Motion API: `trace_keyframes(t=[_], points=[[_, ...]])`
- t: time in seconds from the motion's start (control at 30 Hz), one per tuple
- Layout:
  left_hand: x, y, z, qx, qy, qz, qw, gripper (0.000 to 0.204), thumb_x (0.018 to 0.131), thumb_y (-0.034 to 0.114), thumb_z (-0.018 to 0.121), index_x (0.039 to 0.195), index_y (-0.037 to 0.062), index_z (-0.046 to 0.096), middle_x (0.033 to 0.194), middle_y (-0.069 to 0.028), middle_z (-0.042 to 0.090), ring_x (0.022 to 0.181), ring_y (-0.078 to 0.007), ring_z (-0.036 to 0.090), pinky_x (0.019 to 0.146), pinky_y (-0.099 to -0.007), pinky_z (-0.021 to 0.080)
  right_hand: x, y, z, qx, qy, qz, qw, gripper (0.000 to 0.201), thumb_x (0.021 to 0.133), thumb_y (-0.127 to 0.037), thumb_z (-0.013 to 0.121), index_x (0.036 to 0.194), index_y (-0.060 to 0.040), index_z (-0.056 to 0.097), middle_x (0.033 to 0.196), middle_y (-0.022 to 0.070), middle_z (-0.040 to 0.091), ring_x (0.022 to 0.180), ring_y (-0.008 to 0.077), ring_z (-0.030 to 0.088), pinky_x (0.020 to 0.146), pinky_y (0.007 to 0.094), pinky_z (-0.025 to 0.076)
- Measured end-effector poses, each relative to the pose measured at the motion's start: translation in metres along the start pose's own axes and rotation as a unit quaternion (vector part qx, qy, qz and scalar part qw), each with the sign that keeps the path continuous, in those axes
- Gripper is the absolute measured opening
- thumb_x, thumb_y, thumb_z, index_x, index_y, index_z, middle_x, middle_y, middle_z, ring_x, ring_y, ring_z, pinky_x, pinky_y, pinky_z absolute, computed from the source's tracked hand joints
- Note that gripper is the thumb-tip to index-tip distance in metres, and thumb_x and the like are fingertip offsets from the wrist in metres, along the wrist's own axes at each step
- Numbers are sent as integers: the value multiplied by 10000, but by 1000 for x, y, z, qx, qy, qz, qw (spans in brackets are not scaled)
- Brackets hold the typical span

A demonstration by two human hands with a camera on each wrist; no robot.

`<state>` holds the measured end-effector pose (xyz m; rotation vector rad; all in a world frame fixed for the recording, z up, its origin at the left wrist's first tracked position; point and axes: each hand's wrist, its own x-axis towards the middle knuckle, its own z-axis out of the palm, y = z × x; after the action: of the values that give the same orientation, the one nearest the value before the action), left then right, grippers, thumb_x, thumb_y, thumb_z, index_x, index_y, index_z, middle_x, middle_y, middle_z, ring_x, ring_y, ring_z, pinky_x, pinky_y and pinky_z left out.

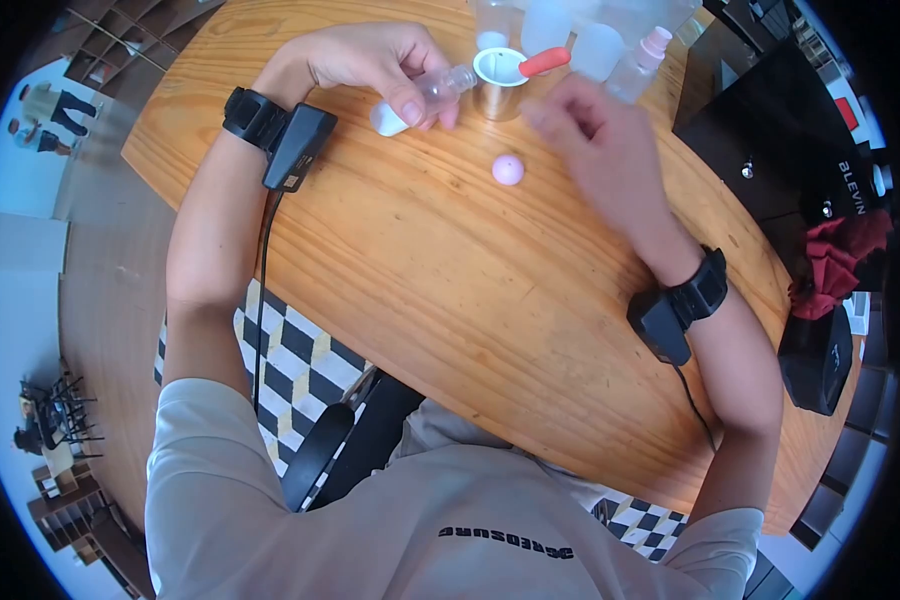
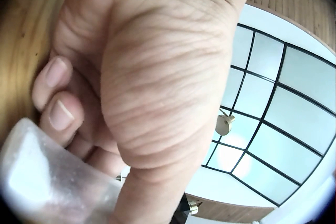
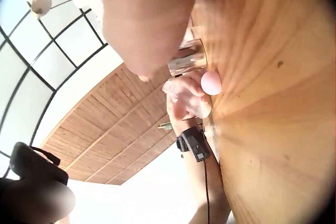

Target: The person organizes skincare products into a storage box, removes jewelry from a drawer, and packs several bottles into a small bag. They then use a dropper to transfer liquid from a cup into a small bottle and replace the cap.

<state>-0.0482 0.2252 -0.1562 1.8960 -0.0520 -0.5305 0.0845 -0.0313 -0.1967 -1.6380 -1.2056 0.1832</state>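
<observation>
My left hand (image 1: 390, 70) holds a small clear bottle (image 1: 440, 92) tilted on its side, its neck towards the metal cup (image 1: 498, 98). White contents lie at the bottle's base; in the left wrist view the bottle (image 2: 58, 176) lies against the fingers. Out of the cup, over its right rim, sticks a red handle (image 1: 546, 62). My right hand (image 1: 605, 150), blurred, hovers just right of the cup with fingers loosely bent and nothing visible in them. A small pink ball-shaped piece (image 1: 508, 170) rests on the table between the hands.
Behind the cup stand several translucent containers (image 1: 548, 30) and a clear bottle with a pink top (image 1: 640, 65). A black box (image 1: 780, 130), a dark red cloth (image 1: 838, 262) and a black case (image 1: 816, 360) are along the right side of the wooden table (image 1: 450, 280).
</observation>
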Motion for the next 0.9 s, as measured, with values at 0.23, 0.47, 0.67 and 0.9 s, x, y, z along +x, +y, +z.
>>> trace_keyframes(t=[0.23,0.47,0.67,0.9], points=[[0,2,1,-1,-16,-21,1000,616,581,322,991,1035,-23,759,842,-70,717,780,-139,680,693,-265,522,-8,-9,-2,-190,-223,-150,944,378,878,-453,783,890,-104,639,705,36,651,605,256,614,575,365,464],[0,12,13,-15,-58,-57,997,669,560,309,1001,1061,-50,744,884,-102,741,765,-159,708,664,-275,556,-10,-11,-2,11,-86,-127,988,283,869,-209,801,1092,-106,661,849,28,647,630,136,603,562,312,445],[7,6,18,-15,-79,-7,997,564,650,267,960,1069,-46,748,930,-104,754,794,-153,715,693,-273,567,-9,-12,4,36,-97,-128,986,312,867,-138,795,1146,-107,659,908,28,648,634,121,582,579,293,449],[10,7,23,-7,-96,19,995,469,755,258,910,1077,-45,753,947,-104,761,828,-148,712,726,-267,558,-6,-4,10,1,-82,-217,973,298,904,31,731,1172,-76,655,1048,2,637,655,56,535,597,218,419]])
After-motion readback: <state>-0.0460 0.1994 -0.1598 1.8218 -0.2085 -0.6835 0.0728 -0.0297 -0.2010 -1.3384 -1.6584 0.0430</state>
